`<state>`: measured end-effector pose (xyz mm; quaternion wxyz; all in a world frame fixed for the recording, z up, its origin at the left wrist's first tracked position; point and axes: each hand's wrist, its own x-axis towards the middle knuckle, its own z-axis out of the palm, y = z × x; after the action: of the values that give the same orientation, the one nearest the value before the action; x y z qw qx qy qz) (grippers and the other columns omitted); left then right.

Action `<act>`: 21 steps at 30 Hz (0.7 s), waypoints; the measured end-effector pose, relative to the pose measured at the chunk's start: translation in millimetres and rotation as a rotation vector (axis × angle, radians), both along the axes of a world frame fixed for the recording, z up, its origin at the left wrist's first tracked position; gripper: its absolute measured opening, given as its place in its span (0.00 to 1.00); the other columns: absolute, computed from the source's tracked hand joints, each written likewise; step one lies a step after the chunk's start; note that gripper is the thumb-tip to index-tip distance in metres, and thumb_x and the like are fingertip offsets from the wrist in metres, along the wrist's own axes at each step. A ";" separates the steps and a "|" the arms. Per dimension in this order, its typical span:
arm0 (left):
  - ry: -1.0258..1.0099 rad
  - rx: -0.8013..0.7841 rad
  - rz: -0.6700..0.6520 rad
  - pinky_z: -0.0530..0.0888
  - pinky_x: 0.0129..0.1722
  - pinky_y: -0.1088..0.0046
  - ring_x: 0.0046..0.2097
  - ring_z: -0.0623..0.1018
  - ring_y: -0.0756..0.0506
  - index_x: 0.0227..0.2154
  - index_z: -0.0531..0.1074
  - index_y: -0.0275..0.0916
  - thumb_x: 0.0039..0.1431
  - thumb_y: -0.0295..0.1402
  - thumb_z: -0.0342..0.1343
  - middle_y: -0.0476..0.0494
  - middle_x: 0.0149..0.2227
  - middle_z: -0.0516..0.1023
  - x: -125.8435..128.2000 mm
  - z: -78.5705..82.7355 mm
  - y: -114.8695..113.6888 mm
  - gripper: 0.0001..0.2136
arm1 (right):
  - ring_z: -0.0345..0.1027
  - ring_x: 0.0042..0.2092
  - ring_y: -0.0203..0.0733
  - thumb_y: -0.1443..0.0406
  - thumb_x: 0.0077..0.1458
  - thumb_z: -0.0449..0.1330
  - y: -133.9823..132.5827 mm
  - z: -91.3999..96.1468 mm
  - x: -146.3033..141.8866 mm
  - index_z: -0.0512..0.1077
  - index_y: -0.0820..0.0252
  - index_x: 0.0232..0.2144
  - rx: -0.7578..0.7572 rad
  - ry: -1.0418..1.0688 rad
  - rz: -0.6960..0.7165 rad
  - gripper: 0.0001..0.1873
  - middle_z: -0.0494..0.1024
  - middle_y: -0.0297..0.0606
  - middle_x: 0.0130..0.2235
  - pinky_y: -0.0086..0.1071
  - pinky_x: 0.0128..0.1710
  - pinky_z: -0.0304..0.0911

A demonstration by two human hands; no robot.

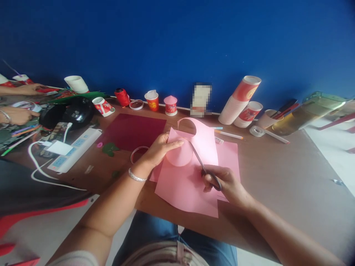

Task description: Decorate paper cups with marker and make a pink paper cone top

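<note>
My left hand [163, 147] grips a sheet of pink paper [188, 188] at its left edge, thumb on top and fingers hidden behind. My right hand [222, 181] is closed round the dark handles of a pair of scissors [199, 158], whose blades lie against the paper near its upper middle. A round outline shows on the sheet under my left thumb. Above it, the same sheet has a circular hole. More pink paper [229, 159] lies beneath on the table. A roll of tape [138, 153] rests beside my left wrist.
Dark red paper [133, 131] lies on the left. Along the wall stand a cup with a pink cone top [171, 105], a red cup [152, 101] and stacked paper cups [235, 105]. A power strip [74, 151], a glass bottle [305, 114] and a co-worker's hands [16, 114] flank the workspace.
</note>
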<state>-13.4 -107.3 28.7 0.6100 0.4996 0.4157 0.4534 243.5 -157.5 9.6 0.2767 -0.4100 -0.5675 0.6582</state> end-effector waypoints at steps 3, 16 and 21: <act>0.001 -0.004 -0.011 0.72 0.36 0.73 0.35 0.79 0.45 0.39 0.81 0.34 0.54 0.40 0.67 0.43 0.35 0.82 -0.2 0.5 -0.3 0.15 | 0.67 0.27 0.38 0.45 0.54 0.66 -0.3 3.1 -1.0 0.77 0.62 0.41 -0.015 -0.006 -0.014 0.27 0.68 0.31 0.26 0.35 0.31 0.68; -0.017 -0.018 0.004 0.72 0.34 0.73 0.34 0.79 0.46 0.35 0.81 0.34 0.53 0.40 0.67 0.42 0.34 0.83 2.1 3.1 -0.5 0.13 | 0.67 0.27 0.37 0.44 0.58 0.62 1.6 5.5 2.0 0.73 0.60 0.31 0.071 -0.024 0.035 0.24 0.68 0.31 0.24 0.34 0.32 0.68; -0.027 -0.022 0.002 0.72 0.36 0.73 0.36 0.80 0.45 0.37 0.81 0.35 0.54 0.40 0.67 0.43 0.36 0.83 3.2 3.2 -0.4 0.14 | 0.67 0.27 0.38 0.44 0.58 0.62 2.8 3.1 3.3 0.72 0.60 0.29 0.078 -0.036 0.035 0.24 0.68 0.31 0.24 0.35 0.32 0.68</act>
<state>-10.1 -107.7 31.9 0.6206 0.4862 0.4128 0.4561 246.8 -154.7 12.6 0.2707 -0.4010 -0.6048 0.6326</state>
